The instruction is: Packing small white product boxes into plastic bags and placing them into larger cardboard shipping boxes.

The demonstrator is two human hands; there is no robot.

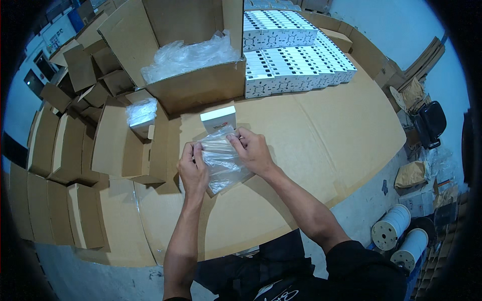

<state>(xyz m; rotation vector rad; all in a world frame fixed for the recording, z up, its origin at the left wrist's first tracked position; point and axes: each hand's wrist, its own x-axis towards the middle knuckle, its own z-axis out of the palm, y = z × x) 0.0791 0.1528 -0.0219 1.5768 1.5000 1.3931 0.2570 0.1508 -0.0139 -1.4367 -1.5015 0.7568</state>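
Between my two hands hangs a clear plastic bag [221, 163], its upper edge pinched on both sides. My left hand [194, 169] has fingers closed on the bag's left edge. My right hand [253, 151] grips its upper right edge between thumb and fingers. Just beyond the bag a small white box [219, 120] stands on the cardboard-covered table [321, 135]. To the left is an open brown carton [159, 163] with a plastic-wrapped white box [142, 116] inside, at its far end. Whether the bag contains anything I cannot make out.
A large open carton [201, 88] full of clear plastic bags [193, 56] stands at the back. Stacked white boxes [296, 75] sit at its right. Several open brown cartons [65, 145] crowd the left side. White cable spools [391, 227] and a black chair [430, 123] are on the floor at right.
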